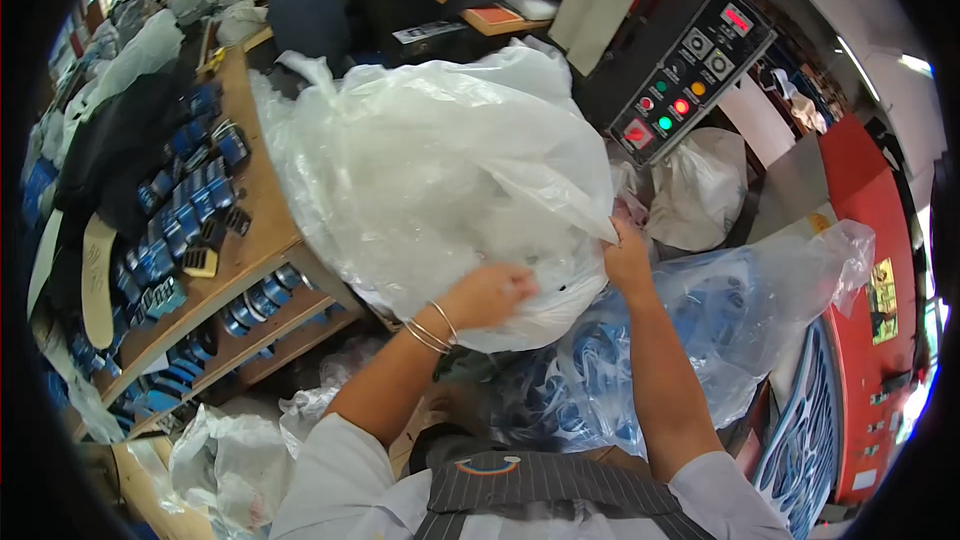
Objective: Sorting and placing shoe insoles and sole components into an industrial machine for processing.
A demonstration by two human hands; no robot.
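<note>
White plastic bag straight ahead of the person, bulky, long axis roughly left-right, most of it forward and left of the right hand. Right grip closed, pinching the bag's right edge. Left hand over the bag's near side, closer to its middle; blurred, fingers partly curled, can't tell if gripping. Wooden tabletop left of bag, clear bag with blue pieces near right, control panel beyond right.

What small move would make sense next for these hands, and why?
Perhaps the left hand should grasp the white plastic bag near its front edge: the right hand seems to pinch its right side, while the left, blurred over the bag, shows no clear grip.
</note>
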